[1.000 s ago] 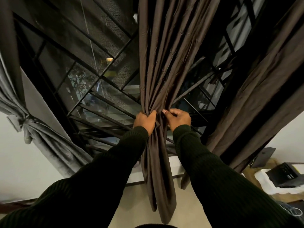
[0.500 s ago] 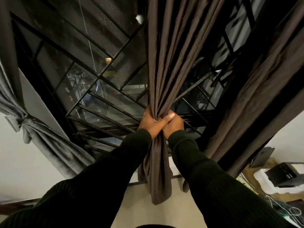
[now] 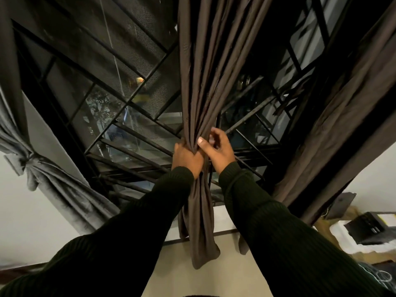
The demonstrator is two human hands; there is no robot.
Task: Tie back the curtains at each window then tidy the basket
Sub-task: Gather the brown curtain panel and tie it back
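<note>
The brown curtain point(image 3: 205, 82) hung down the middle of the view, from twelve o'clock to just below centre, gathered into one tight bunch at the window point(image 3: 120, 116). The left hand point(image 3: 186, 157) gripped that bunch, fingers curled round it, its thumb across the front. The right hand point(image 3: 218, 150) sat just beside it at three o'clock, fingers loosely bent and a little apart, the thumb tip touching the cloth; whether it pinched anything could not be told. No tie or band showed round this curtain, so it looked gathered but not yet fastened. At nine o'clock a grey curtain point(image 3: 42, 181) was already knotted back against the wall. At two o'clock another brown curtain point(image 3: 334, 133) hung loose and untied, so that one seemed left to do. No basket was in view; tidying it was not begun, judging by this. At four o'clock a black box point(image 3: 368, 229) lay on white packing point(image 3: 342, 243)
</note>
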